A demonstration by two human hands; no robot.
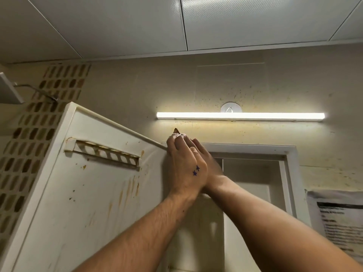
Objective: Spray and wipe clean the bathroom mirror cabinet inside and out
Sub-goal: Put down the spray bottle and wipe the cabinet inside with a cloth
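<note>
Cabinet door [94,193]: one, stood open on our left, white, rust-streaked, with one slotted rack [104,152].
Hands: two, both at its top corner.
Left hand [184,169]: we couldn't tell its grip.
Right hand [208,163]: fingers lay straight.

Both arms are stretched up and forward, bare to past the elbow. The left forearm [149,228] comes in from the lower left and the right forearm [265,218] from the lower right, so they meet in a V at the wrists. The left hand [186,165] is in front, back of the hand toward the camera (two little blue stars inked on it), its fingers [172,141] bent over at the top. Can't really tell if they're pinching anything. The right hand [211,167] sits right behind it, touching, mostly hidden, with the fingers that show looking straight and pointing up.
</note>
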